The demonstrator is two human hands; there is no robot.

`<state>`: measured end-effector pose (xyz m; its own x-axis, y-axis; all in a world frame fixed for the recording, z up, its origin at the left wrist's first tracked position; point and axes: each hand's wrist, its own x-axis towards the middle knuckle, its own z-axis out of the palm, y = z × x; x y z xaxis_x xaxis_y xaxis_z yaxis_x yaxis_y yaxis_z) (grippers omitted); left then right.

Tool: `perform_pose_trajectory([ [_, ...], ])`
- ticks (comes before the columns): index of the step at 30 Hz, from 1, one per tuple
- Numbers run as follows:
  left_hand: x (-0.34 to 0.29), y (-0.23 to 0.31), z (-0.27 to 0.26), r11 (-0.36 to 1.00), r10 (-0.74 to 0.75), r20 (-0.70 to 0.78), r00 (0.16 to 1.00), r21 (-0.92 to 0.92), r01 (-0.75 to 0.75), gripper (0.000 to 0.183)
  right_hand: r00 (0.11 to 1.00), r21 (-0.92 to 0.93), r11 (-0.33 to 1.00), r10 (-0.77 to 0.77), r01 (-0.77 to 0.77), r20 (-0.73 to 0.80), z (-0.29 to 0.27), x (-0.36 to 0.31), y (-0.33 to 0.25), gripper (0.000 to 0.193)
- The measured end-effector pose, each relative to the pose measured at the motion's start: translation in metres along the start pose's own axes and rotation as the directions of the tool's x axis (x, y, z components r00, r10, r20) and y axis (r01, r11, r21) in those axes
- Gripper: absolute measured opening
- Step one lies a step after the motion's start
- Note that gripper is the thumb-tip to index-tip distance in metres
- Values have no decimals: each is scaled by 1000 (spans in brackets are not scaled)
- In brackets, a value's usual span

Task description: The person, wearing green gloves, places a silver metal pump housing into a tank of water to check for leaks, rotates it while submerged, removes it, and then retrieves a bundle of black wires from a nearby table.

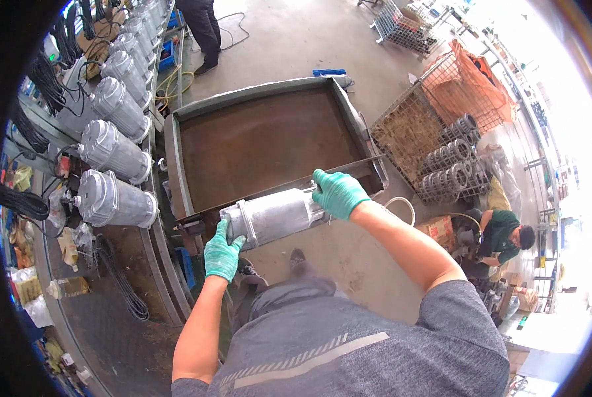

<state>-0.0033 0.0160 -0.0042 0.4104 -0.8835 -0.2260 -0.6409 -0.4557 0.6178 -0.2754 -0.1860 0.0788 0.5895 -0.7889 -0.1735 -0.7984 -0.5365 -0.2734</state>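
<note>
Between my hands is a silver-grey pump motor (pixel 279 215), lying on its side at the near edge of a big metal tray (pixel 269 142) with a rusty brown bottom. My left hand (pixel 223 255), in a green glove, is closed on its wider, left end. The other end is gripped by my right hand (pixel 339 194), gloved the same way; its fingers curl over the far side. Whether the motor rests on the tray's near rim or is held just in front of it, I cannot tell.
Similar silver motors (pixel 116 200) with black cables line the bench (pixel 111 298) at left. At right a wire cage (pixel 408 139) holds round metal parts (pixel 445 182). A co-worker in a green shirt (pixel 504 238) sits lower right; another person's legs (pixel 203 30) show at the top.
</note>
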Motion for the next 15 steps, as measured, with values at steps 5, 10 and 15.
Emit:
perform_pose_trajectory([
  [5,1,-6,3,1000,-2,-18,1000,-19,2,73,997,22,1000,15,-16,72,-10,2,-6,31],
  [10,0,3,2,1000,-5,-17,1000,1,5,73,998,21,1000,17,-18,56,-8,-1,-1,31],
  [15,1,-11,9,996,70,-48,996,-46,-72,72,987,82,997,-12,-1,162,-15,-1,7,32],
])
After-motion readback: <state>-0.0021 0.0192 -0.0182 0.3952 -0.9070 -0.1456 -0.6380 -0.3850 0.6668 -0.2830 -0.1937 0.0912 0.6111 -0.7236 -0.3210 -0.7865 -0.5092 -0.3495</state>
